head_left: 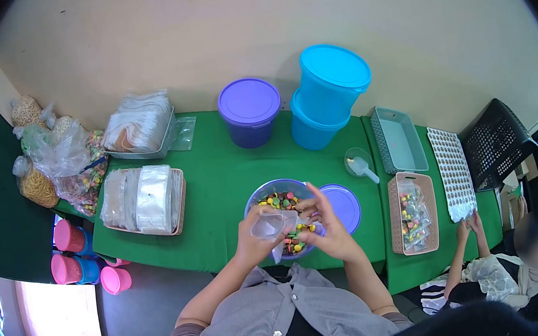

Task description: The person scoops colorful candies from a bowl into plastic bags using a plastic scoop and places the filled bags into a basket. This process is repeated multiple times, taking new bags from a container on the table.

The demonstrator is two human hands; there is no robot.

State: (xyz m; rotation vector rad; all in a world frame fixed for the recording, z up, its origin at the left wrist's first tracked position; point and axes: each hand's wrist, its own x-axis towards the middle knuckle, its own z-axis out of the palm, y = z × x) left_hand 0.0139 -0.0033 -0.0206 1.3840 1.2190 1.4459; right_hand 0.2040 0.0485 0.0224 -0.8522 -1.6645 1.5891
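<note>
My left hand (pixel 250 238) is closed on a clear plastic bag (pixel 268 226), whose mouth gapes upward. My right hand (pixel 334 230) has its index finger raised, while its other fingers pinch the far side of the same bag. Both hands are over a purple-rimmed tub (pixel 260 192) holding small, colourful wrapped pieces (pixel 281 201), brown, yellow, green and pink. The hands and bag hide part of the tub's contents. Partly under the tub's right side lies a round purple lid (pixel 347 209).
Left are baskets of clear bags (pixel 155 197) and filled sacks (pixel 73 167). Behind stand a purple bucket (pixel 251 113) and stacked blue buckets (pixel 327 95). Right are a scoop in a cup (pixel 363 165), a basket of filled packets (pixel 414 214), and another person's hands (pixel 471 228) by a sheet (pixel 453 173).
</note>
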